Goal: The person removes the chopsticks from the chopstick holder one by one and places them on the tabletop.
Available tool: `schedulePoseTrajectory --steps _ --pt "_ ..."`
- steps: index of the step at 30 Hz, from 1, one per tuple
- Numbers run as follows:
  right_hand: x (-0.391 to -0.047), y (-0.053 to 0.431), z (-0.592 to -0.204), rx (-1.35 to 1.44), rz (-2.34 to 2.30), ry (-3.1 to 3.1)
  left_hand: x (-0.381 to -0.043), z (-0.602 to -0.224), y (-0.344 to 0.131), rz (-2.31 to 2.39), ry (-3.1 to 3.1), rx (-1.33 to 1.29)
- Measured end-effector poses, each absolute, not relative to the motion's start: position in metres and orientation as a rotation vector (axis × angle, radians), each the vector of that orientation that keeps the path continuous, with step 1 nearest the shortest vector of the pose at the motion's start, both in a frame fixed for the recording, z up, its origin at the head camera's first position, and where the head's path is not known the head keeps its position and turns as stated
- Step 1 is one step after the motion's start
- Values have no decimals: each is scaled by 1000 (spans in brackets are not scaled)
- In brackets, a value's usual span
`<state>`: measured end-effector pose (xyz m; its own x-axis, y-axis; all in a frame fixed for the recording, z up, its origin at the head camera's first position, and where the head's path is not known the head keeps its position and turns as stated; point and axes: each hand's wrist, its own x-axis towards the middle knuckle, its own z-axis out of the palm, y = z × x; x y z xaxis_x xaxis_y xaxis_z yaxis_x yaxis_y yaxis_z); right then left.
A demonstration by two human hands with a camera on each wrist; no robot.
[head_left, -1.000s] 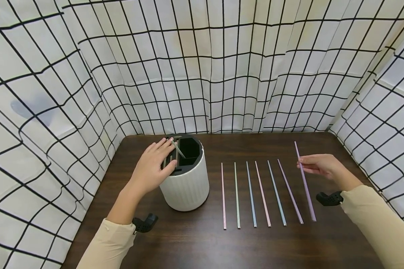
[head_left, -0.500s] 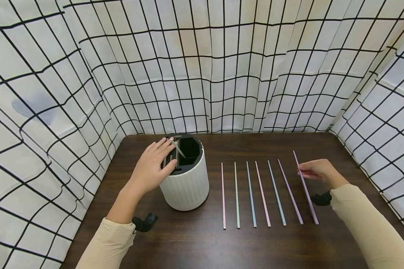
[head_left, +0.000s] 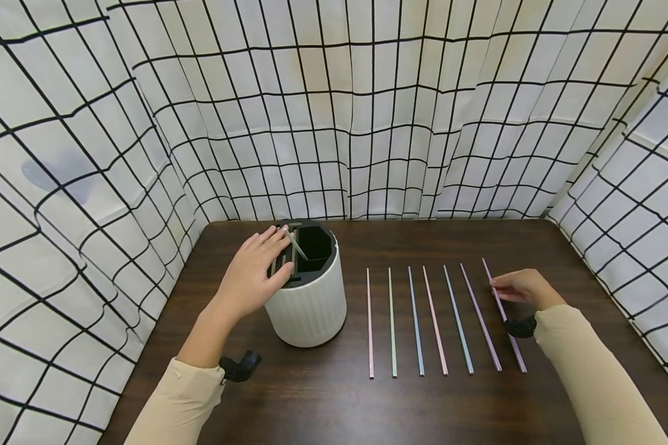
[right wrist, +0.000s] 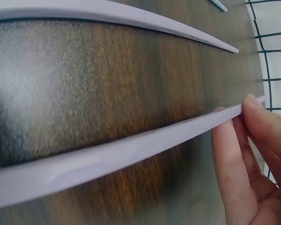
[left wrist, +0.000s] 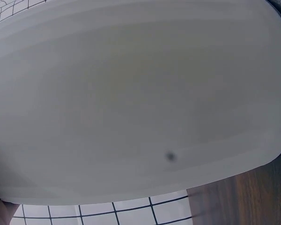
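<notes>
In the head view, my right hand [head_left: 526, 287] pinches the rightmost purple chopstick [head_left: 500, 306] near its thin far end, between thumb and fingers. That chopstick lies at or just above the table; the right wrist view shows it tapering into the fingertips [right wrist: 251, 100]. A second purple chopstick [head_left: 480, 317] lies to its left. My left hand [head_left: 254, 266] rests on the black slotted top of a white ribbed holder [head_left: 307, 315], fingers spread loosely. A thin pale bar [head_left: 296, 245] slants across the holder's opening. White holder wall [left wrist: 140, 103] fills most of the left wrist view.
Between holder and purple chopsticks lie a pink chopstick [head_left: 370, 321], a green one [head_left: 392, 321], a blue one [head_left: 415, 321], another pink [head_left: 434, 320] and another blue [head_left: 458, 319], in a row. A white grid-patterned curtain [head_left: 389, 148] surrounds the dark wooden table [head_left: 323, 402].
My right hand has moved toward me and slightly left, drawing the purple chopstick's far end nearer and bringing it into line with the row. The left hand has stayed on the holder.
</notes>
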<state>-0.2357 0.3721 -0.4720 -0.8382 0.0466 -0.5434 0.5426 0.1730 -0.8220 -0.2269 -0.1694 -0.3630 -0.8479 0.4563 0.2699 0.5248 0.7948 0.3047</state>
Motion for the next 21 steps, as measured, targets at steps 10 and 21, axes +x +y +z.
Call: schedulePoseTrajectory --steps 10,21 --pt "-235 359 -477 690 -1727 2134 -227 -363 -169 -556 -2801 -775" --pt "-243 353 -467 671 -1856 2173 -226 -362 -170 -558 -2804 -769"
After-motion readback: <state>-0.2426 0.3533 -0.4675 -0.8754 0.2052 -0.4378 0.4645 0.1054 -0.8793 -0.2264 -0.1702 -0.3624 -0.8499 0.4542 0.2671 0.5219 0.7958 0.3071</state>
